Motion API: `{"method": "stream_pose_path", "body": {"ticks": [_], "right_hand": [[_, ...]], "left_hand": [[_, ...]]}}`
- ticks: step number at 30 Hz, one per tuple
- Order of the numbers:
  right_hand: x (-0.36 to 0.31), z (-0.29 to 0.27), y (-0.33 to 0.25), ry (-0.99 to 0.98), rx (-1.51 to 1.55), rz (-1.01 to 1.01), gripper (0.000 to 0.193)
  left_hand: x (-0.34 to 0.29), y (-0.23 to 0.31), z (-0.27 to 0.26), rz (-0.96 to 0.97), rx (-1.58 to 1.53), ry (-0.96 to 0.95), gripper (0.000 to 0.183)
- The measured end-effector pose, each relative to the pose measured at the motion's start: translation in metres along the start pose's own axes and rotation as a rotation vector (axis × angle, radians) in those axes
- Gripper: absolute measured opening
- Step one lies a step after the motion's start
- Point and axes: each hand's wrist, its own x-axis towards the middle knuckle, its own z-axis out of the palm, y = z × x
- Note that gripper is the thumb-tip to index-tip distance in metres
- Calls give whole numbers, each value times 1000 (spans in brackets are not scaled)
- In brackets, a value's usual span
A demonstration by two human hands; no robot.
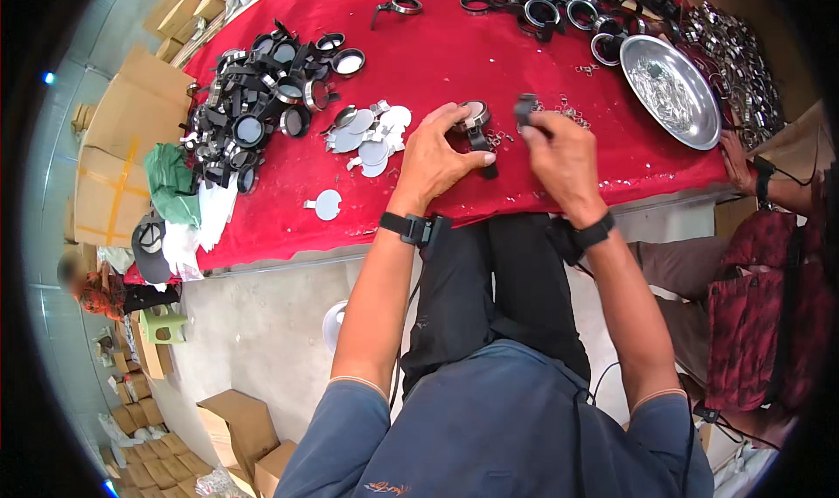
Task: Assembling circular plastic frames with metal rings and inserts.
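My left hand (431, 159) is closed round a metal-rimmed ring with a black tab (476, 118), thumb on the tab, just above the red cloth. To its right, my right hand (564, 157) pinches a small dark piece (525, 109), blurred, so its kind is unclear. Small wire clips (564, 112) lie scattered beyond and between the hands. Left of my left hand sits a loose pile of flat silvery discs with tabs (371, 140). A single disc (328, 204) lies nearer the table's front edge.
A heap of black-and-metal rings (262, 96) covers the left side. More rings (542, 13) and metal bands (730, 57) crowd the far right, beside a shiny metal bowl (671, 92) holding small wire parts. Another person's hand (738, 162) rests at the right edge. Cardboard boxes (131, 148) stand left.
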Motion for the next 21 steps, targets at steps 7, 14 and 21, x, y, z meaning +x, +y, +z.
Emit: {"method": "stream_pose_path", "body": {"ticks": [7,14,21], "right_hand": [[11,52,-12,-67,-66,-1,20],[10,59,-41,-116,-245,112,32],[17,58,-32,-101,-142,91,32]], "left_hand": [[2,8,18,72,176,161,69],[0,-3,25,160,154,266,54],[6,0,18,184,166,224,54]]}}
